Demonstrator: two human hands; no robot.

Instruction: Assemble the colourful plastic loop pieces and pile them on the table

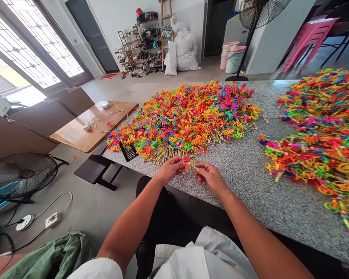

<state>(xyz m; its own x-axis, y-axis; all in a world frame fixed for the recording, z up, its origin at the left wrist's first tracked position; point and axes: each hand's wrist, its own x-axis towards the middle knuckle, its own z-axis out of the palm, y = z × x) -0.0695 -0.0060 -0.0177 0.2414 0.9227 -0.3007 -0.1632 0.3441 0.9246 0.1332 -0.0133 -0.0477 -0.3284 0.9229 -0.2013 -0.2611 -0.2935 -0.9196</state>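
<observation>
My left hand [172, 169] is closed in a pinch on small red and orange plastic pieces [187, 163], just above the table's near edge. Facing it, my right hand [208, 176] pinches a tiny yellowish piece [193, 164] with a pale blue end; its exact kind is too small to make out. The two held things meet or nearly meet between my fingertips. Right behind my hands spreads a large heap of bright plastic pieces [189, 112], many of them looped. Short striped tubes [164, 154] lie along the heap's front edge.
On the right of the speckled stone table [244, 166] lies a second heap of looped pieces with striped sticks [331, 155]. A black slotted tray [128, 152] leans at the left heap. Left are a wooden board [104, 116] and a floor fan [26, 174]; a standing fan [254, 23] is behind.
</observation>
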